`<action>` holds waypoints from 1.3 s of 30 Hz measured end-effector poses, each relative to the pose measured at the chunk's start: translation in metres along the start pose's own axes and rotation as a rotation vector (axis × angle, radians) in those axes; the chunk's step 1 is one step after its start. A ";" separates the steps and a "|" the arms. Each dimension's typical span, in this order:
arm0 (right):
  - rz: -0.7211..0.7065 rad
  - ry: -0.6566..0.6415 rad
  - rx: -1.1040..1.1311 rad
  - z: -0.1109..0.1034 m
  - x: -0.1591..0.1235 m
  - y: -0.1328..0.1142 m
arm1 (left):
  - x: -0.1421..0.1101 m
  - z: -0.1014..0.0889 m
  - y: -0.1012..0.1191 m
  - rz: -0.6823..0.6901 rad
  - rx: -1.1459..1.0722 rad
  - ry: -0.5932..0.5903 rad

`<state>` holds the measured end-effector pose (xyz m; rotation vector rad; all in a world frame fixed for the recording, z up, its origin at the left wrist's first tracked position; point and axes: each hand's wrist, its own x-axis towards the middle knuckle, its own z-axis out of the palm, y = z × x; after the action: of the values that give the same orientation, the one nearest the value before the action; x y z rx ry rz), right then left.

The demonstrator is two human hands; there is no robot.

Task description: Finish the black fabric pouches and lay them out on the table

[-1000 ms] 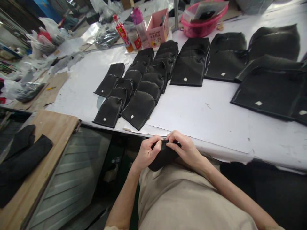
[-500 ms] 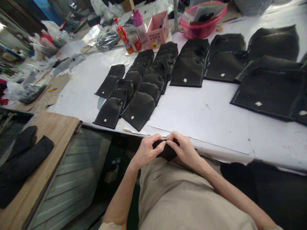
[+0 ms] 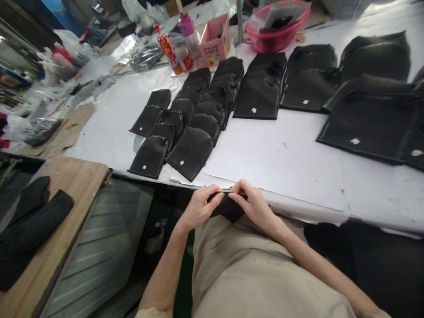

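Observation:
Just off the table's front edge, my left hand [image 3: 201, 206] and my right hand [image 3: 251, 201] pinch the upper edge of a black fabric piece [image 3: 229, 209] between thumbs and forefingers. The piece hangs against my clothing, and its lower part narrows to a corner. A small gap separates the two pinches. Beyond my hands, overlapping stacks of flat black pieces with small white stickers lie on the white-covered table; the nearest stack [image 3: 190, 154] is a little left of my hands, and a larger stack [image 3: 374, 119] lies to the right.
A pink box [image 3: 215, 42], a red-capped bottle [image 3: 167, 48] and a pink basin [image 3: 278, 28] stand at the back of the table [image 3: 265, 154]. On the left, black cloth [image 3: 36, 229] rests on a wooden board [image 3: 76, 176]. Dark material [image 3: 364, 256] hangs at lower right.
My left hand has slid slightly left along the fabric edge, so the fingertips, which were touching, are now a little apart. The view has shifted slightly.

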<state>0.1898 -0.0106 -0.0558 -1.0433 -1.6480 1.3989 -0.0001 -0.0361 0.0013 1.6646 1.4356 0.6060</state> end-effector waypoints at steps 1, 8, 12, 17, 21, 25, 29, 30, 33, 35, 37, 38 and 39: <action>0.014 0.012 0.016 -0.004 0.001 0.002 | -0.001 -0.002 -0.001 -0.022 -0.017 0.042; 0.098 -0.047 -0.015 -0.044 -0.009 0.020 | -0.008 -0.012 -0.017 -0.215 -0.308 0.231; 0.158 -0.019 0.068 -0.047 -0.014 0.029 | -0.008 -0.008 -0.025 -0.258 -0.451 0.270; 0.164 0.079 0.077 -0.044 -0.011 0.031 | -0.008 -0.007 -0.030 -0.256 -0.548 0.288; 0.147 0.093 0.084 -0.044 -0.011 0.031 | -0.009 -0.007 -0.029 -0.270 -0.571 0.287; 0.094 0.100 0.016 -0.041 -0.010 0.031 | -0.010 -0.006 -0.027 -0.264 -0.559 0.281; -0.024 0.109 -0.130 -0.038 -0.005 0.022 | -0.010 -0.004 -0.025 -0.254 -0.550 0.291; -0.058 0.100 -0.158 -0.037 -0.003 0.018 | -0.010 -0.004 -0.024 -0.247 -0.553 0.290; -0.148 0.039 -0.190 -0.032 0.002 0.007 | -0.011 -0.004 -0.023 -0.235 -0.571 0.276; -0.177 -0.004 -0.171 -0.028 0.005 0.002 | -0.011 -0.004 -0.022 -0.237 -0.578 0.269; -0.178 -0.034 -0.145 -0.024 0.007 0.001 | -0.011 -0.004 -0.021 -0.247 -0.574 0.259; -0.171 -0.044 -0.134 -0.022 0.008 0.002 | -0.011 -0.004 -0.020 -0.253 -0.569 0.255; -0.163 -0.046 -0.125 -0.021 0.008 0.003 | -0.012 -0.004 -0.020 -0.258 -0.563 0.253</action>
<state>0.2055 0.0051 -0.0551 -0.9280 -1.8303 1.2349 -0.0171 -0.0462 -0.0114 0.9729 1.4502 0.9894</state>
